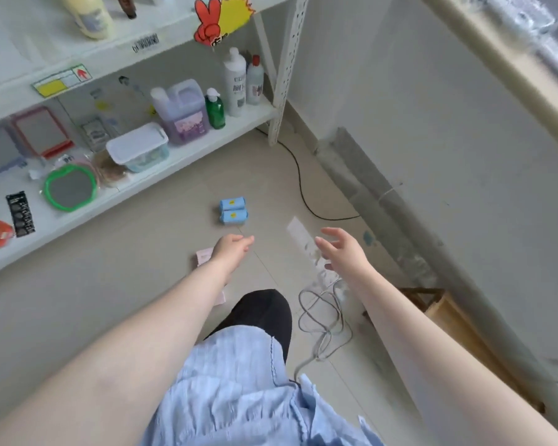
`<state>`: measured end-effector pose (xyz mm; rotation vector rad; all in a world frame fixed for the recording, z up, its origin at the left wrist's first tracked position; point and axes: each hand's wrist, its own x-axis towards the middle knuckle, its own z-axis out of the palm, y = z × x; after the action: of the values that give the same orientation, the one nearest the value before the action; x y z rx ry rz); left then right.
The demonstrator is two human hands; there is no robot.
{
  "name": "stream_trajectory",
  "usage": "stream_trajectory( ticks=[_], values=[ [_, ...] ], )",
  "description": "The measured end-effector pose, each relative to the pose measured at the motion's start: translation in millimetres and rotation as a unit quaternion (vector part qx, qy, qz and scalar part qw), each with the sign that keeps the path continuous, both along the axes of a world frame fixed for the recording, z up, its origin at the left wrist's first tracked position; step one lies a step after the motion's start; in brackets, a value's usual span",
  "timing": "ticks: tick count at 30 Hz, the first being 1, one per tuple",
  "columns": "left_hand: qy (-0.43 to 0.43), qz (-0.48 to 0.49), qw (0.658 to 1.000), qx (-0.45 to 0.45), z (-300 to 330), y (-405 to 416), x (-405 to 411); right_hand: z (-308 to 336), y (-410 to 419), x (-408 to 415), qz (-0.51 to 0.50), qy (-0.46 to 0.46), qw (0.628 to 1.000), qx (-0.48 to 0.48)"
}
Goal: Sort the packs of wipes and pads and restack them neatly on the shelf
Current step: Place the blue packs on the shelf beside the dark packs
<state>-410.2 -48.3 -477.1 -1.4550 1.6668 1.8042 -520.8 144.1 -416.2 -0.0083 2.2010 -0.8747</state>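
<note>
Two blue packs (233, 210) lie side by side on the tiled floor in front of the white shelf (187, 156). My left hand (232, 251) reaches toward them with straight fingers and holds nothing; it hovers just short of them. Under my left wrist a pink pack (203, 256) lies on the floor, mostly hidden. My right hand (342, 249) is stretched out to the right of the blue packs, fingers spread and empty.
The low shelf holds a lidded white tub (137, 146), a purple jug (182, 112), a green bottle (215, 109), white bottles (236, 80) and mirrors (70, 187). A white power strip (306, 244) with grey cable (322, 320) lies on the floor. A black cord (300, 188) runs along the wall.
</note>
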Motion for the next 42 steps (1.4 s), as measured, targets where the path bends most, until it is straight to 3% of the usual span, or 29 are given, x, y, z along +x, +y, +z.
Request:
stream_trajectory(
  ticks=[10, 16, 19, 23, 31, 36, 42],
  values=[
    [-0.024, 0.115, 0.993, 0.011, -21, -60, -77, -28, -96, -108, 0.085, -0.051, 0.995, -0.009],
    [-0.068, 0.105, 0.992, 0.016, -54, -111, -120, -80, -151, -173, 0.095, -0.086, 0.992, -0.002],
    [-0.083, 0.166, 0.982, 0.025, -85, -130, -131, -119, -175, -195, 0.086, -0.121, 0.989, 0.000],
    [-0.095, 0.285, 0.951, 0.071, -173, -129, -150, -207, -206, -214, 0.112, -0.143, 0.983, 0.009],
    [-0.108, 0.451, 0.874, 0.143, -414, -121, -179, -467, -251, -231, 0.181, -0.175, 0.967, 0.046],
    [-0.122, 0.451, 0.874, 0.132, -532, -132, -177, -600, -283, -228, 0.218, -0.164, 0.962, 0.023],
    [-0.077, 0.447, 0.880, 0.142, -598, -143, -174, -669, -320, -219, 0.248, -0.163, 0.955, -0.007]
  ],
)
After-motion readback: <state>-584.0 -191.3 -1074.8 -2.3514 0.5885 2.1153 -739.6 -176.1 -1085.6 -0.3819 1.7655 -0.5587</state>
